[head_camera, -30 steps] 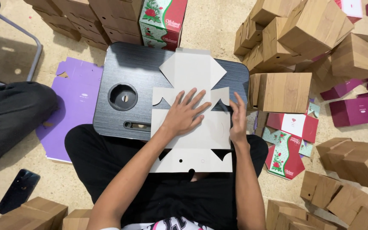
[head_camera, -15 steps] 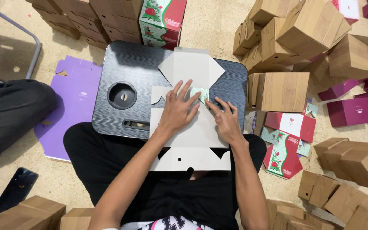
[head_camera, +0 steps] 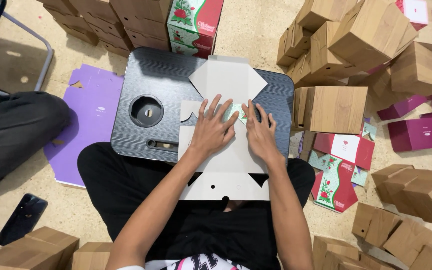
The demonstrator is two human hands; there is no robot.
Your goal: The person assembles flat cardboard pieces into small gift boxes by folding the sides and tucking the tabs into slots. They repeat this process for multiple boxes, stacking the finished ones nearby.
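A flat white die-cut cardboard box blank [head_camera: 226, 80] lies across a dark grey lap table [head_camera: 141, 75] on my legs. My left hand [head_camera: 212, 131] presses flat on the middle of the blank with its fingers spread. My right hand [head_camera: 260, 131] presses beside it, fingertips almost touching the left ones. Between the fingertips shows a folded-over flap with a green floral print [head_camera: 236, 112]. The blank's near end with two small holes [head_camera: 224, 187] hangs over my lap.
Brown wood-print boxes [head_camera: 336, 107] are heaped at right and stacked at the back. Flat floral blanks [head_camera: 333, 175] and maroon boxes [head_camera: 416, 134] lie at right. A purple sheet [head_camera: 93, 107] lies left, a black phone [head_camera: 22, 217] lower left, another person's dark trouser leg [head_camera: 11, 130] at far left.
My right hand slid left from the blank's right edge to its middle, folding the printed flap inward. The left hand shifted slightly and now meets the right hand's fingertips.
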